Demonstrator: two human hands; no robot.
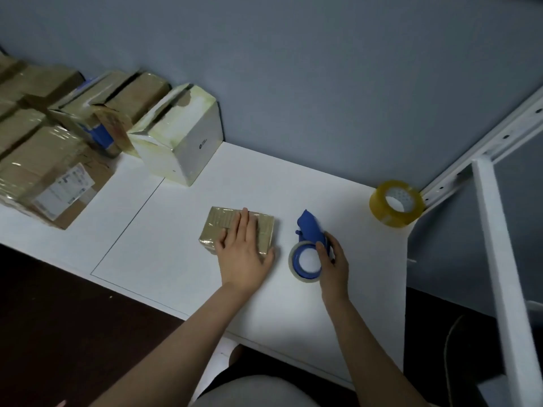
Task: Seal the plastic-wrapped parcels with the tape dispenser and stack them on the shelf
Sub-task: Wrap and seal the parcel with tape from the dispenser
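Observation:
A small tan parcel [221,227] in shiny plastic wrap lies flat on the white table [176,230]. My left hand [242,254] rests flat on top of it, fingers straight, thumb at its right edge. Just to the right, the blue tape dispenser [308,239] with its roll of tape stands on the table. My right hand [333,264] grips the dispenser from the near right side, fingers curled round its body.
A white box [182,142] and several tan taped boxes [44,171] stand at the back left along the grey wall. A spare roll of yellowish tape [396,202] lies at the table's right corner. A white shelf frame [496,230] rises on the right.

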